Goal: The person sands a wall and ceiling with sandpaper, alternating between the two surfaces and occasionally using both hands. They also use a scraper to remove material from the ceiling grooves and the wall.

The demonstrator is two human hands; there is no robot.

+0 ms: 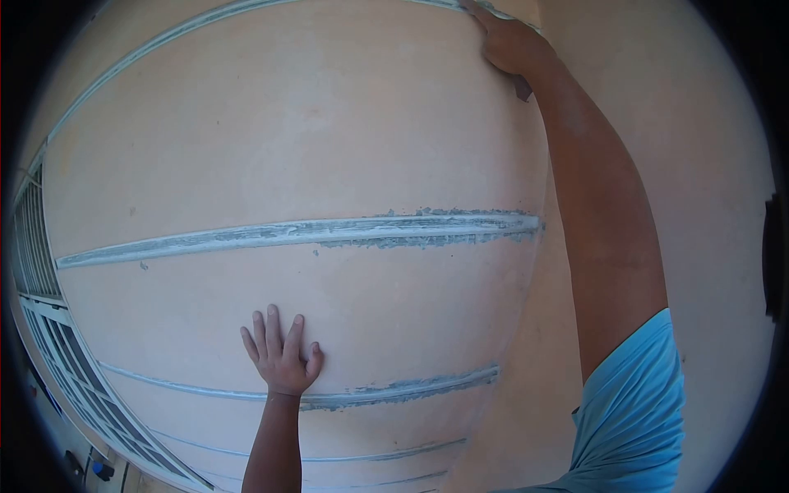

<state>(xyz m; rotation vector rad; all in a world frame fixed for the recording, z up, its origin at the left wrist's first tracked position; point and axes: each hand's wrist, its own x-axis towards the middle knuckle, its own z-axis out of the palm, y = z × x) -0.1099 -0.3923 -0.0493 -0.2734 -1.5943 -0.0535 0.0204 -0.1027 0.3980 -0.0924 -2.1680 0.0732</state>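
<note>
My left hand (286, 357) rests flat against the peach wall (197, 156) with its fingers spread, just above a lower grey-white band. High on the right, my right hand (516, 48) is closed at the topmost band (222, 15), its index finger stretched along it. From under the palm a corner of a flat brownish piece (523, 88) sticks out; most of it is hidden by the hand, and I cannot tell what it is. Between the hands runs a middle band (296, 234), patchy grey and white, with ragged flaking edges toward its right end.
Thinner bands (386, 456) cross the wall lower down. At the left edge are a slatted grille (37, 234) and a white barred frame (99, 394). A side wall (699, 205) meets this one on the right. Small dark and blue items (103, 470) lie at the bottom left.
</note>
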